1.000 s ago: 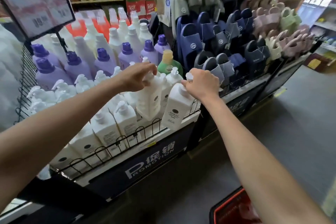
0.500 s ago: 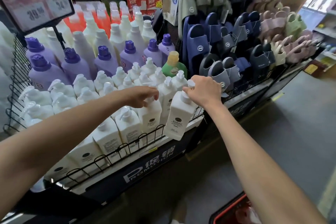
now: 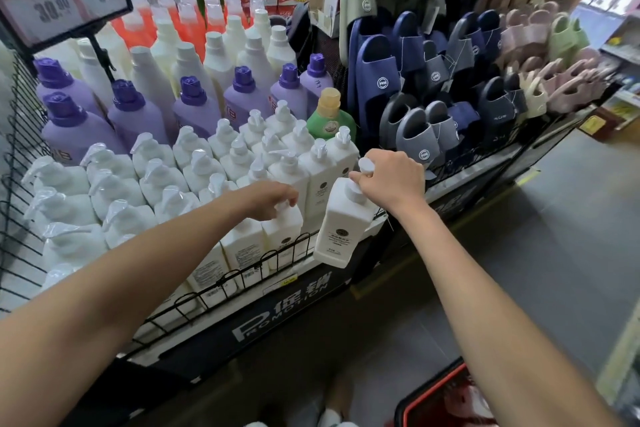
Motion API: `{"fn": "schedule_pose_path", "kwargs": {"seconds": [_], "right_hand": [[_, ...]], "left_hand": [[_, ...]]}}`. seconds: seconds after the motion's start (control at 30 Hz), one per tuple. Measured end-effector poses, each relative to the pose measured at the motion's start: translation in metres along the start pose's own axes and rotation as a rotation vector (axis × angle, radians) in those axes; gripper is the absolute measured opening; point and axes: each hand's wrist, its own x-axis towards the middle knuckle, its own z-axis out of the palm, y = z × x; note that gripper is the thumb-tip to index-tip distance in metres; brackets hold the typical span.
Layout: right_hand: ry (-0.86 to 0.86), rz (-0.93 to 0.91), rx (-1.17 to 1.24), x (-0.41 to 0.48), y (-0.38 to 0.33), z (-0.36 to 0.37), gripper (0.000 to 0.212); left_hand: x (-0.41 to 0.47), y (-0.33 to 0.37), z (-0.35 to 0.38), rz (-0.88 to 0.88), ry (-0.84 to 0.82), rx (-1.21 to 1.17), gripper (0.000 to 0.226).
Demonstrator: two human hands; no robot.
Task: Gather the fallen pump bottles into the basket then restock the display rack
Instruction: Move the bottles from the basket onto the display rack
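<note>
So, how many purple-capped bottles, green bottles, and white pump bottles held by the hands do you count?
Purple-capped bottles: 7
Green bottle: 1
White pump bottles gripped by the hands: 2, one under the left hand, one hanging from the right hand
Total: 10

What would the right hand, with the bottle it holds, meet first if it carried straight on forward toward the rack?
Probably the front-corner white pump bottle, just beyond the right hand and its held bottle; depth is unclear.

White pump bottles [image 3: 194, 180], purple-capped lilac bottles [image 3: 138, 114], orange bottles [image 3: 187, 21], green bottle [image 3: 329, 121], navy, grey, pink slippers [image 3: 433, 80], red-rimmed basket [image 3: 436, 399], black wire rack [image 3: 207, 291].
</note>
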Motion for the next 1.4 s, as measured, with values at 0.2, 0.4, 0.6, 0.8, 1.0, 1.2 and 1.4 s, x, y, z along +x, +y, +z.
{"fn": "schedule_pose_path", "kwargs": {"seconds": [0.2, 0.4, 0.6, 0.8, 1.0, 1.2, 1.4], "right_hand": [[0.000, 0.007, 0.000, -0.005, 0.005, 0.003, 0.035], [0.000, 0.003, -0.007, -0.008, 0.009, -0.002, 0.034], [-0.011, -0.002, 0.017, -0.011, 0.010, -0.006, 0.028], [0.000, -0.040, -0.005, -0.006, 0.011, -0.014, 0.031], [0.032, -0.041, 0.012, -0.002, 0.012, -0.018, 0.031], [0.099, -0.066, 0.028, 0.012, 0.022, -0.036, 0.031], [0.321, -0.069, 0.407, 0.031, 0.035, -0.039, 0.081]], "left_hand": [[-0.001, 0.000, 0.009, -0.022, 0.009, 0.086, 0.039], [0.009, 0.021, -0.004, -0.040, 0.072, 0.136, 0.045], [0.000, 0.066, -0.010, 0.137, 0.082, -0.455, 0.096], [0.004, 0.081, -0.003, 0.137, 0.053, -0.629, 0.115], [0.020, 0.094, 0.005, 0.180, 0.217, -0.666, 0.107], [0.025, 0.105, -0.010, 0.138, 0.326, -0.733, 0.089], [0.028, 0.112, -0.043, 0.036, 0.478, -0.708, 0.098]]}}
